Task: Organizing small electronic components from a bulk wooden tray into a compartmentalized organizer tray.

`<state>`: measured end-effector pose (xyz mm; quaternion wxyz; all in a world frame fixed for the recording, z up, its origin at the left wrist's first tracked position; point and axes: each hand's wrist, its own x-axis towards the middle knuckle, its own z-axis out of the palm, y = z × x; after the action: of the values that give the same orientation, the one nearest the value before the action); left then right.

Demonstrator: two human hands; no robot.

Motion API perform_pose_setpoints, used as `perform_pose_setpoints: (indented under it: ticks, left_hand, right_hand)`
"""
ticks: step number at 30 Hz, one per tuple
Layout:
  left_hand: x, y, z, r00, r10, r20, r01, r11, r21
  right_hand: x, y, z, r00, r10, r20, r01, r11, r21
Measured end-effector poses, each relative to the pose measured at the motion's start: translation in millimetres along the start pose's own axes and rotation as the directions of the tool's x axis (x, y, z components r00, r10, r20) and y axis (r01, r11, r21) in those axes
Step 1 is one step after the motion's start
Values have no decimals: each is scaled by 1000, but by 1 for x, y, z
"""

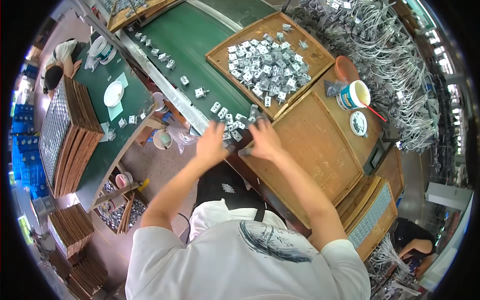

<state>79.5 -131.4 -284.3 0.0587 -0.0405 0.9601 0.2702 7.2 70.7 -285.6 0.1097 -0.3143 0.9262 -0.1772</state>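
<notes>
At the near end of the green conveyor belt (200, 40) lies a cluster of small boxy white-and-grey parts (230, 120), with metal bits on them. My left hand (212, 144) is at the cluster's left side, fingers and thumb apart. On the other side, my right hand (265, 141) reaches in with spread fingers, its fingertips close to the parts. Dark coverings show on several fingertips. Neither hand visibly lifts a part. More such parts (162, 57) sit in a line farther up the belt.
Right of the belt, a wooden tray (320, 52) bears a heap of the same parts. A bare wooden tray (310, 145) lies nearer. Beyond are a white tub (356, 95), an orange bowl (346, 69) and bundled grey cables (400, 75). A green table (97, 167) with stacked boards stands left.
</notes>
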Motion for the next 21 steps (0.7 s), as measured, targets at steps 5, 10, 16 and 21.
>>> perform_pose_setpoints:
  ticks: [5, 10, 16, 21]
  left_hand:
    - [50, -36, 5, 962, -155, 226, 122, 981, 154]
    - [78, -31, 24, 940, -122, 318, 97, 991, 93]
    - [84, -39, 40, 981, -64, 181, 100, 975, -199]
    - [74, -17, 31, 999, -11, 44, 25, 938, -346]
  right_hand:
    - [52, -12, 28, 927, 311, 208, -279, 945, -170]
    - [74, -17, 27, 912, 296, 284, -259, 952, -164]
    - [90, -14, 53, 915, 370, 161, -379, 925, 33]
    - [68, -17, 2, 942, 320, 104, -331, 937, 113]
